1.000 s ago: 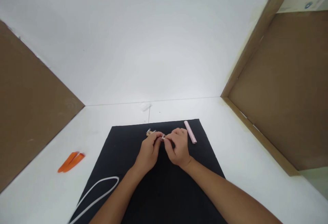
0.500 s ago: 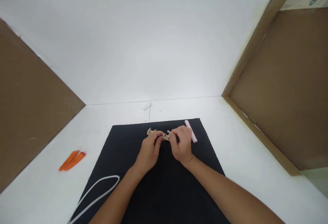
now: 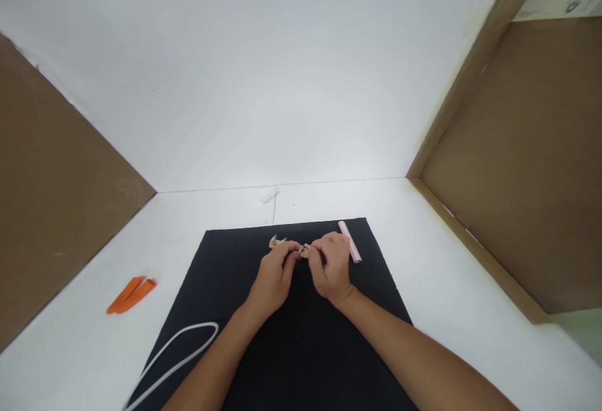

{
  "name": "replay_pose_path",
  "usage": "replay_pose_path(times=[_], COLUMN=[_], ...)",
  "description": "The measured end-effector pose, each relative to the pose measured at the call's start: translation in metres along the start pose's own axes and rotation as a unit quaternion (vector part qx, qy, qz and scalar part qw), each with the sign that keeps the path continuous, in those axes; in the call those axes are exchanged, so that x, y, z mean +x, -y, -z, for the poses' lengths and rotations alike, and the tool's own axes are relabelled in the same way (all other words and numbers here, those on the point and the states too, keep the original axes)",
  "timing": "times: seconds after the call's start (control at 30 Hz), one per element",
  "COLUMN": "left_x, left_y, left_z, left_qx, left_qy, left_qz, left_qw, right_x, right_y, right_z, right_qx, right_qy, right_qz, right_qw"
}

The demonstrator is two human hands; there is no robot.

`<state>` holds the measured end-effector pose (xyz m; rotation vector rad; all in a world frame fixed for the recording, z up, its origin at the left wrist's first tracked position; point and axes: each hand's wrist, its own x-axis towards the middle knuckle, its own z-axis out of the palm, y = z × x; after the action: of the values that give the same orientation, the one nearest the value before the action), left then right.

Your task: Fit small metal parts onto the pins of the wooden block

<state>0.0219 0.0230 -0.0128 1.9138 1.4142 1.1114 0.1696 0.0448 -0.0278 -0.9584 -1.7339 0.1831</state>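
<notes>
A small wooden piece with metal fittings [image 3: 277, 243] lies over the far part of the black mat [image 3: 301, 348]. My left hand [image 3: 276, 273] is closed on it, thumb and forefinger pinching near one of the metal fittings. Close on the right, my right hand [image 3: 330, 266] has its fingers curled at the piece's right end, by another fitting; the fingertips hide what exactly they grip. Just beyond my right hand lies a pale pink rod [image 3: 350, 241], partly covered by the knuckles.
Two orange strips [image 3: 130, 295] lie on the white table [image 3: 179, 216] left of the mat. A white cable loop [image 3: 181, 367] crosses the mat's near left corner. Brown panels [image 3: 527, 147] stand at both sides, and a white wall rises behind.
My right hand has shifted slightly left, nearer my left hand, along the wooden piece. My left hand keeps its pinch and has barely moved.
</notes>
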Motion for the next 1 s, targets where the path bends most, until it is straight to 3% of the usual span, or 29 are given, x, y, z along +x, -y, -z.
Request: replay_pose_path(times=[0.07,0.2,0.3,0.4,0.53,0.7,0.9,1.0], left_x=[0.000,0.000,0.000,0.000,0.000,0.000,0.001,0.000], left_y=[0.000,-0.001,-0.001,-0.001,0.001,-0.003,-0.005,-0.002], left_z=[0.001,0.001,0.002,0.002,0.001,0.002,0.002,0.001], left_qx=[0.003,0.003,0.002,0.004,0.004,-0.012,-0.128,-0.159], left_qy=[0.001,-0.001,0.000,-0.003,-0.010,-0.024,-0.002,0.016], left_qz=[-0.001,-0.004,-0.002,-0.003,-0.006,0.017,0.114,0.128], left_qw=[1.000,1.000,1.000,1.000,1.000,1.000,0.985,0.979], right_x=[0.000,0.001,0.001,-0.001,-0.002,0.004,0.006,0.005], right_y=[0.000,0.000,0.000,0.000,-0.003,-0.013,-0.023,-0.024], right_z=[0.000,0.000,-0.001,-0.001,-0.003,-0.005,-0.010,-0.010], right_qx=[0.006,-0.006,0.007,-0.005,0.000,0.015,0.071,0.078], right_qy=[0.024,-0.003,0.020,-0.011,0.014,-0.069,-0.092,-0.083], right_qz=[0.019,-0.015,0.008,-0.026,0.001,-0.105,-0.183,-0.176], right_qw=[1.000,1.000,1.000,1.000,1.000,0.992,0.976,0.978])
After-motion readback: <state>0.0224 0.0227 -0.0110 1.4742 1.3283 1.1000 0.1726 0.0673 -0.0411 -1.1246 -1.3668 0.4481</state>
